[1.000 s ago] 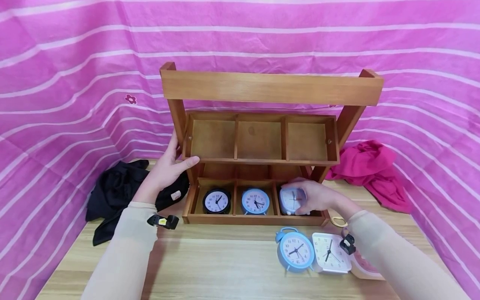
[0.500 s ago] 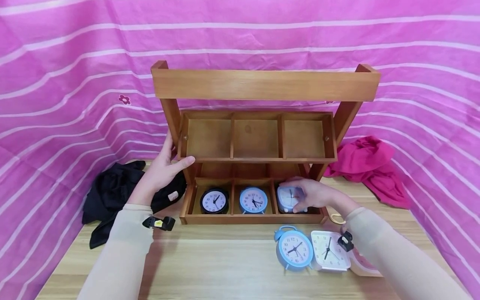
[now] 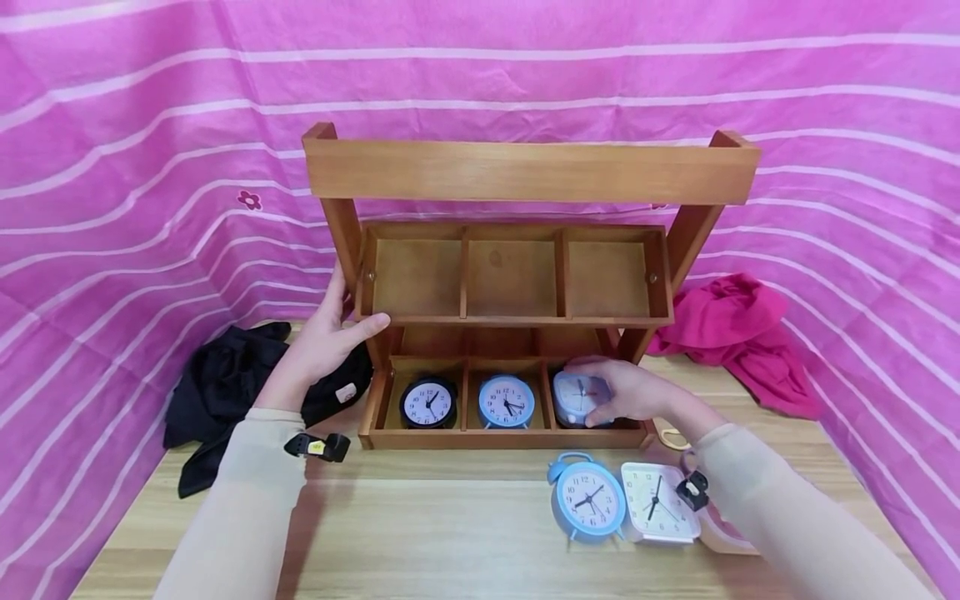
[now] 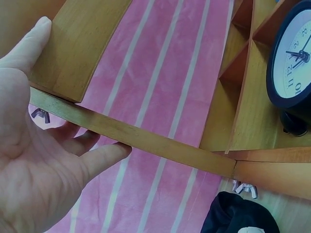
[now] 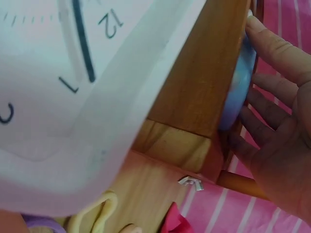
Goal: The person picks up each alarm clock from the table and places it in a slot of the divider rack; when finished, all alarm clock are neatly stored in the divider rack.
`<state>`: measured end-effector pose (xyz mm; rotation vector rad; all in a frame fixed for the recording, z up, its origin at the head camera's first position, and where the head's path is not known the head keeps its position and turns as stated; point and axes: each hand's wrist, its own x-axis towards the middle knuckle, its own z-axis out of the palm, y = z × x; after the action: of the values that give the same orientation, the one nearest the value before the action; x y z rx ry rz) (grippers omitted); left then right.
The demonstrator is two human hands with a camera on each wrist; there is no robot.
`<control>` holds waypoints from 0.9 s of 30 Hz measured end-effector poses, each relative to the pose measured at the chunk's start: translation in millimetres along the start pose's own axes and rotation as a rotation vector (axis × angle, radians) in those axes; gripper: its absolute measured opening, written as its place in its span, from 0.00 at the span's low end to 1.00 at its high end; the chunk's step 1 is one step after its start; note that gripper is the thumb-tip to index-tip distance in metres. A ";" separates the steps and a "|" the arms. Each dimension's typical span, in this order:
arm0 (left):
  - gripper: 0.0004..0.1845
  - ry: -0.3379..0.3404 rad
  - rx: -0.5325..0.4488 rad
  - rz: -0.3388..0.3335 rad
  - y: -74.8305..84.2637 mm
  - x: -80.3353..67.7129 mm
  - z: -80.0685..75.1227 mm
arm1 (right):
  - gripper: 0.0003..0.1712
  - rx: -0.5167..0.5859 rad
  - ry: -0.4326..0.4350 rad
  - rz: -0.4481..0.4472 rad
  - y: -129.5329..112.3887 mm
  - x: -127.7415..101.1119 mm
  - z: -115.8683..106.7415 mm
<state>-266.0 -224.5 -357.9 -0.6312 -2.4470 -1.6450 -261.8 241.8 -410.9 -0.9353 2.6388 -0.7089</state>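
Wooden table (image 3: 450, 517) bears rack (image 3: 525, 250), clocks (image 3: 588, 498), cloths (image 3: 225, 383).

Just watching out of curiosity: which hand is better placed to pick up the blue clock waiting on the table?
Probably the right hand: it holds a clock in the rack's right compartment, just behind the blue alarm clock. The left hand grips the wooden rack's far left side.
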 end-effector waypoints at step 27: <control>0.59 -0.005 -0.035 0.030 -1.6 1.9 -1.4 | 0.52 -0.121 0.091 -0.104 -71.3 -80.3 35.5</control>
<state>-268.5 -225.8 -358.1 -0.6742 -2.4054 -1.6799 -149.8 232.7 -397.9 -1.1047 2.7555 -0.6354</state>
